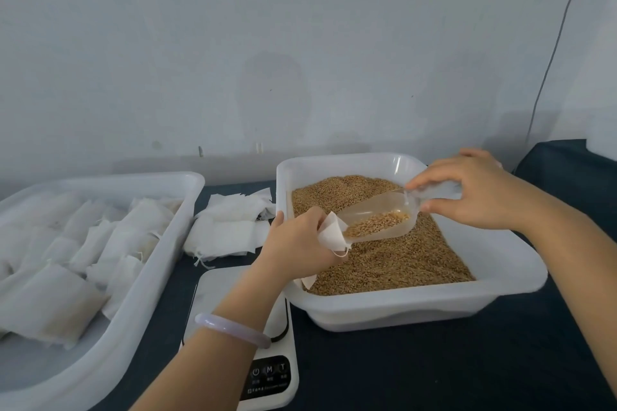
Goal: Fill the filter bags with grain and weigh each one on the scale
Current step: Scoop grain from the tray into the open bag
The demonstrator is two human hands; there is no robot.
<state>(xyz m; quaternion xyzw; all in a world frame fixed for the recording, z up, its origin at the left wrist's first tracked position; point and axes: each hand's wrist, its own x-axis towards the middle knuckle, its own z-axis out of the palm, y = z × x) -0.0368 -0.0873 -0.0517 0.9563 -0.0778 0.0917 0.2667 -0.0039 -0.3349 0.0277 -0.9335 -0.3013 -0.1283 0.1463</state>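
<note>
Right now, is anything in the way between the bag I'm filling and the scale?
Only the grain tub's left rim: the filter bag in the left hand is inside it; the scale sits just outside.

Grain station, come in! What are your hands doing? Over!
Left hand pinches filter bag open over grain tub. Right hand holds clear scoop, grain in it, mouth at bag. Scale sits under left arm; nothing blocking.

Soft even daylight, faint shadows, wide-angle edge warp
</note>
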